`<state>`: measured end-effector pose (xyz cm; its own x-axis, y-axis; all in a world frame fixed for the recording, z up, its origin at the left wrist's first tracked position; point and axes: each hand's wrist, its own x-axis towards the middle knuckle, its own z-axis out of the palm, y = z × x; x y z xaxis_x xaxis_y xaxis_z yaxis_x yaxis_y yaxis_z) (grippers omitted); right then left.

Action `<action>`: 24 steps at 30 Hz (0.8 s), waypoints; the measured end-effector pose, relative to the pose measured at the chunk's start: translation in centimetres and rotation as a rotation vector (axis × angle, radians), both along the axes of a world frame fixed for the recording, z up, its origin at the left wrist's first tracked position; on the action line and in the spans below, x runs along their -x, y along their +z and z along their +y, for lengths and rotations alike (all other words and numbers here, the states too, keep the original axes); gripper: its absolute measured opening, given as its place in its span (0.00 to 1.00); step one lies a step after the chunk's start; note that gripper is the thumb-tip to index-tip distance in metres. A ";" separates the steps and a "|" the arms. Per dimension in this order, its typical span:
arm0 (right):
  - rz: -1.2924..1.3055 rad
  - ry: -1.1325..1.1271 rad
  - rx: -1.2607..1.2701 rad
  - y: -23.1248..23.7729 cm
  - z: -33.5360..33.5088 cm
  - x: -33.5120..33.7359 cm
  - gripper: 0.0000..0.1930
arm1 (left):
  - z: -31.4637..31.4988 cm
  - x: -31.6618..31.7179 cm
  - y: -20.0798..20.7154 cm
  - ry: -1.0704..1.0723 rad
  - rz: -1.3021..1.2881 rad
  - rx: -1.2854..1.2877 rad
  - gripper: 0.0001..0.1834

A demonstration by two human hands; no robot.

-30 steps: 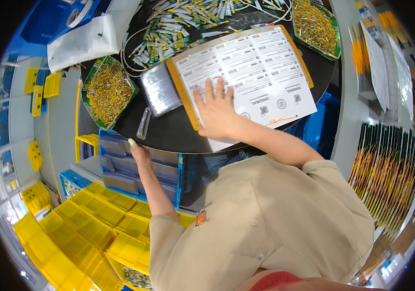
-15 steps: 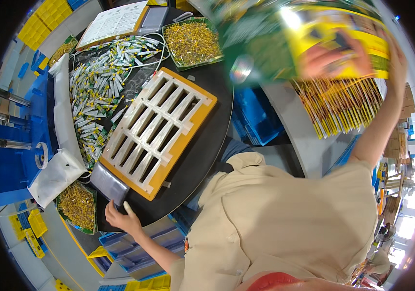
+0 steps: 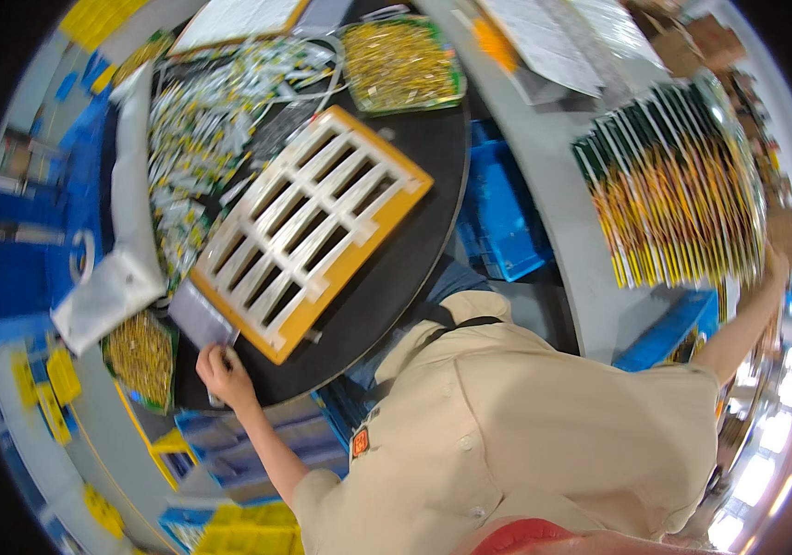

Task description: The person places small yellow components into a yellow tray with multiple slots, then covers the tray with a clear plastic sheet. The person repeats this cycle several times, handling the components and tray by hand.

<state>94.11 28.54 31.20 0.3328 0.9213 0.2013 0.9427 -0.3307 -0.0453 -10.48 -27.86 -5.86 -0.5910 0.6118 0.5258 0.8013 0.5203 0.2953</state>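
Workshop, round black desk (image 3: 386,310) with a grey desk (image 3: 530,176) to its right. The slotted frame (image 3: 297,225), white on an orange board, lies at an angle on the black desk; places go by it. Stack of clear plastic sleeves (image 3: 202,316) just beside its lower left corner. Left hand (image 3: 223,372) is just below that corner, fingers curled in at the sleeves' near edge; cannot tell if it grips them. Right hand (image 3: 770,270) is well apart, far right of the frame, at the outer end of a row of colourful packets (image 3: 673,199) on the grey desk; fingers mostly hidden and blurred, cannot tell if closed. Pile of small tubes (image 3: 197,139) left of and beyond the frame. Tray of small yellow pieces (image 3: 400,65) beyond it, another tray (image 3: 140,359) to its lower left. Blue bin (image 3: 507,217) right of the frame, below desk level.
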 end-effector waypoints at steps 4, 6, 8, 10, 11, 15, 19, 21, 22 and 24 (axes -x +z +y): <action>-0.467 0.190 -0.337 -3.7 2.1 21.6 0.22 | 0.9 -3.6 5.0 0.199 -0.280 -0.074 0.10; -0.044 0.599 -0.434 -9.4 -0.2 38.9 0.21 | 3.9 -6.3 7.3 0.157 -0.394 -0.214 0.12; 0.370 1.132 0.004 -16.8 -6.3 56.0 0.21 | 8.0 -8.9 8.6 -0.066 -0.342 -0.080 0.13; 0.524 1.671 0.451 -23.2 -13.8 70.4 0.22 | 11.7 -10.4 9.4 -0.366 -0.607 -0.114 0.12; 0.600 1.958 0.494 -25.5 -17.7 76.2 0.22 | 12.8 -10.7 9.7 -0.434 -0.706 -0.133 0.12; 0.906 1.834 1.014 -26.7 -24.4 88.3 0.07 | 13.2 -9.3 10.3 -0.157 -1.167 -0.727 0.24; 0.980 2.003 0.781 -28.9 -26.6 93.5 0.13 | 11.6 -7.4 9.0 0.016 -1.148 -0.916 0.11; 0.846 2.282 0.273 -31.1 -26.5 96.4 0.14 | 10.7 -5.8 8.0 0.233 -1.122 -0.710 0.08; 0.933 2.356 0.226 -31.9 -26.2 97.9 0.13 | 10.3 -5.2 7.6 0.254 -1.156 -0.724 0.08; 0.941 2.501 0.259 -33.1 -25.6 100.9 0.12 | 10.1 -3.8 6.7 0.352 -1.284 -0.670 0.09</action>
